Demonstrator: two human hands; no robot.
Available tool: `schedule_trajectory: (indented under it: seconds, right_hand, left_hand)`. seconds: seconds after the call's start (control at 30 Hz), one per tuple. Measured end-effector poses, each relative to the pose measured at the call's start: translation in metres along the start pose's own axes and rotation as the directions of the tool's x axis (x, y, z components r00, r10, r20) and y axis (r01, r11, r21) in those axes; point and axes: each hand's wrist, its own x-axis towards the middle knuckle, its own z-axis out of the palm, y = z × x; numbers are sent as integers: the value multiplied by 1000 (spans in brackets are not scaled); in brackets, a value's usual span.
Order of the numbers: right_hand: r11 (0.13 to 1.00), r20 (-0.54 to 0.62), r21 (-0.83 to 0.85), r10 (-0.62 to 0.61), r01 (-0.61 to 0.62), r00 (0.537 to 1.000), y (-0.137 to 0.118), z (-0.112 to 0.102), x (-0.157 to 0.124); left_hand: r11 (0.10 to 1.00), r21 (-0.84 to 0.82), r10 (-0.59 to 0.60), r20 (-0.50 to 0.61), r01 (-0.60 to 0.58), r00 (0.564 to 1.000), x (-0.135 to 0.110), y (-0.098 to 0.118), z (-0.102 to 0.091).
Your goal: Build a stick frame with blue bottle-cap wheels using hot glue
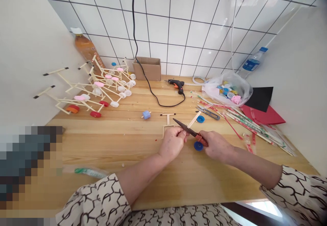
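Note:
My left hand (174,140) is closed in a pinch on pale wooden sticks (194,118), which lie side by side and slant up to the right. In my right hand (217,146) is a knife (188,129) with a dark, pointed blade and a red-orange handle. Its blade crosses the sticks just above my left fingertips. Beyond my left hand lies a small stick frame (168,118) with a black-tipped crossbar, partly hidden by the hand. A dark blue bottle cap (198,146) rests below the handle, and a lighter blue cap (200,119) is beside the sticks.
Stick models with cap wheels (102,86) crowd the left. At the back are a cardboard box (147,69), a glue gun (176,84) with its cord, and tape (199,79). On the right are snips (208,113), a bag of caps (228,91), wrapped chopsticks (258,130) and a water bottle (254,62).

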Motion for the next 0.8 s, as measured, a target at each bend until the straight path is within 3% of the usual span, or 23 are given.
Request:
schedule_trajectory:
  seconds: [0.5, 0.8]
  right_hand:
    - [990, 89, 143, -4, -9, 996, -9, -12, -10]
    - [934, 129, 352, -112, 60, 985, -1, -23, -9]
  left_hand:
    - [999, -40, 14, -2, -14, 1000, 0, -3, 0]
    - [992, -123, 14, 35, -9, 999, -3, 2, -4]
